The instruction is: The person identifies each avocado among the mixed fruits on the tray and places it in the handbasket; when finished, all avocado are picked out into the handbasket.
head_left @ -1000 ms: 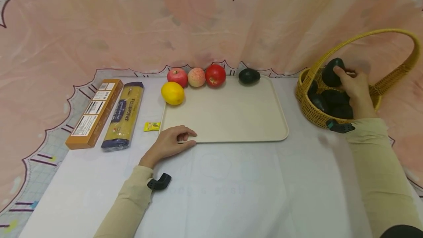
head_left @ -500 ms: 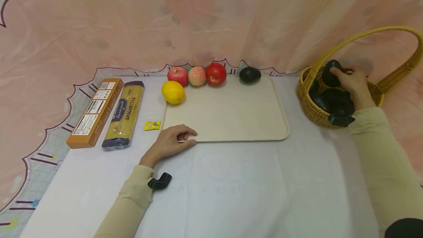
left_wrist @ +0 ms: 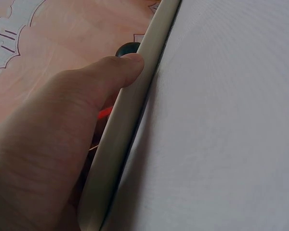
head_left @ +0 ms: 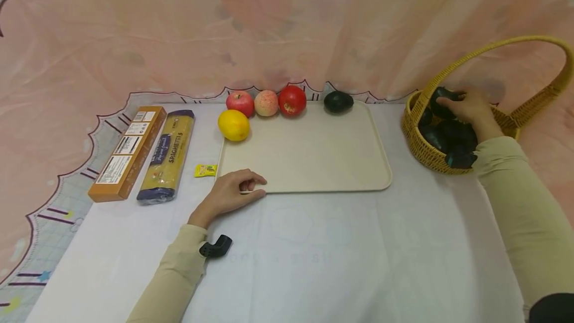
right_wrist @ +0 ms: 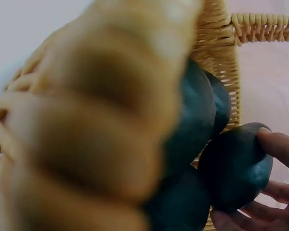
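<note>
The word "SPAGHETTI 5" reads clearly on a yellow pasta packet (head_left: 167, 163) left of the left hand (head_left: 230, 191); its blue label is too small to make out; beyond it, farther left, lies an orange-brown box (head_left: 129, 154) with white printed panels and a barcode, the print too fine to read; just left of that same hand is one small yellow sachet (head_left: 205, 170), its lettering unclear.

The left hand holds the near edge of a cream tray (head_left: 314, 156), thumb along the outside of the rim and fingers curled over it; ahead of that grip, along the tray's far side, are one red apple (head_left: 240, 102), one peach (head_left: 266, 103), one round red fruit (head_left: 292, 101) and, farther right, one loose avocado (head_left: 338, 102); one lemon (head_left: 233, 125) sits nearer, below the apple.

The right hand (head_left: 474, 112) grasps one dark avocado (right_wrist: 233, 168) between thumb and fingers, inside a wicker basket (head_left: 419, 151) with a tall handle; beside and below this grip, at least three more avocados (head_left: 434, 138) fill the basket.
</note>
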Tool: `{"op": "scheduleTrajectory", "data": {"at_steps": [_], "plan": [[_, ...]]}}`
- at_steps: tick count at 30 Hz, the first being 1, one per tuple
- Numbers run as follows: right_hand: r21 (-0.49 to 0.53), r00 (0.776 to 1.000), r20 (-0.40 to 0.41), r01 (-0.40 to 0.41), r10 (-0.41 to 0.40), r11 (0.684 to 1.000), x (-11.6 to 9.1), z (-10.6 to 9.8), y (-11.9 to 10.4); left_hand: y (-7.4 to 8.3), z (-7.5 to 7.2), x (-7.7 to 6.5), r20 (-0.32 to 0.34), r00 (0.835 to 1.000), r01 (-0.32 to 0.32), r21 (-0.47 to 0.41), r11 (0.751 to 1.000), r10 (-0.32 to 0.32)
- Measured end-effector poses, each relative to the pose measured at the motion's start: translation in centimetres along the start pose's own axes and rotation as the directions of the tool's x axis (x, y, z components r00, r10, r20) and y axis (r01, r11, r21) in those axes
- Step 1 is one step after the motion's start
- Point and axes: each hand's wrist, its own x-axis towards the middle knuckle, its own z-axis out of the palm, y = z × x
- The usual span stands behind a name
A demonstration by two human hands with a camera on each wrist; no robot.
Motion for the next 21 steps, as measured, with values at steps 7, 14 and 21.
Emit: {"op": "scheduleTrajectory", "data": {"at_steps": [7,14,21], "plan": [[-0.004,0.998,0.053,-0.034,0.034,0.999,-0.5,-0.7,1.0,-0.1,0.1,0.3,0.009,1.000,-0.017,-0.005,1.000,0.017],[-0.055,0.997,0.071,-0.031,0.035,0.998,-0.4,-2.4,1.3,-0.1,0.1,0.9,0.005,0.999,-0.053,0.003,0.999,0.053],[-0.113,0.993,0.112,0.032,-0.020,0.993,1.3,-2.1,0.3,-0.3,-0.1,0.3,0.006,1.000,-0.008,-0.005,1.000,0.008]]}}
